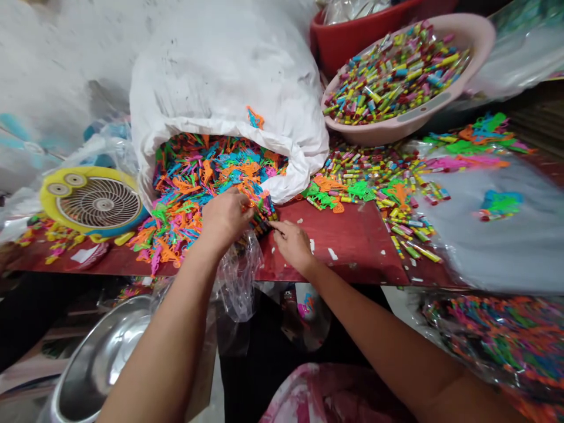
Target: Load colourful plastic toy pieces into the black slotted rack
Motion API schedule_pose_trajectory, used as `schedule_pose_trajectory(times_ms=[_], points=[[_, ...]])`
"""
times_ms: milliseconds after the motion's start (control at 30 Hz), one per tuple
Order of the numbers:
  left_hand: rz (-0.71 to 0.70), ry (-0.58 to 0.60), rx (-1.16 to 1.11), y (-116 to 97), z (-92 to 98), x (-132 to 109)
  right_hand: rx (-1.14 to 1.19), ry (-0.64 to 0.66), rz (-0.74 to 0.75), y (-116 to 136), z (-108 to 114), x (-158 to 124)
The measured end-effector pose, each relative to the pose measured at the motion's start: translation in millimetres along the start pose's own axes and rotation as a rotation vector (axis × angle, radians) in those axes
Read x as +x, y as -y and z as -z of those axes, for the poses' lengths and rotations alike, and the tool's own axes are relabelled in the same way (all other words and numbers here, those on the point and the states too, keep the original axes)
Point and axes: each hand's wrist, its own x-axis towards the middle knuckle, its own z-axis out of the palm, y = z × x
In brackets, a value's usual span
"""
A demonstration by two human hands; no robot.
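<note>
A clear plastic bag (pixel 241 273) hangs over the table's front edge, with colourful tubes (pixel 265 212) at its upper end. My right hand (pixel 291 242) pinches the edge of this bag between thumb and forefinger, at its right side. My left hand (pixel 227 218) is over the tubes, its fingers curled down and closed. What they grip is largely hidden; a bit of orange shows at the fingertips. Close beside that hand, small plastic toys (pixel 176 220) in orange, blue, green and pink spill from a large white sack (pixel 229 76).
A yellow fan (pixel 101 202) stands left on the red table (pixel 335 235). A pink basin (pixel 478 35) heaped with small tubes is at back right, above more loose tubes (pixel 374 167). Flat clear bags (pixel 484 247) lie right. A metal bowl (pixel 106 346) sits low at left.
</note>
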Motion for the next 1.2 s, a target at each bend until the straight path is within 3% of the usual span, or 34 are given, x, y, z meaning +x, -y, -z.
schedule_pose_trajectory(times_ms=[200, 367, 533, 633, 833, 933, 1067, 1200], points=[[-0.01, -0.008, -0.008, 6, -4.9, 3, 0.014, 0.018, 0.03, -7, -4, 1], [-0.049, -0.006, -0.023, 11, -6.0, 3, 0.185, -0.112, -0.012, -17, -4, 24], [-0.068, -0.009, -0.008, 12, -3.6, -1, 0.22, 0.1, 0.067, -19, 1, 57], [-0.078, -0.011, 0.011, 12, -1.9, -8, 0.246, 0.186, 0.087, -17, 7, 61], [-0.009, -0.102, 0.001, 6, 3.2, -47, 0.301, 0.433, 0.089, -12, 35, 33], [0.022, -0.292, -0.083, -4, 4.1, -85, 0.275, 0.414, 0.093, -11, 46, 14], [0.077, -0.617, -0.414, -32, -20.7, -137, 0.296, 0.397, 0.07, -12, 49, -4], [0.226, -0.528, -0.768, -68, -75.9, -151, 0.335, 0.407, 0.046, -14, 48, -9]])
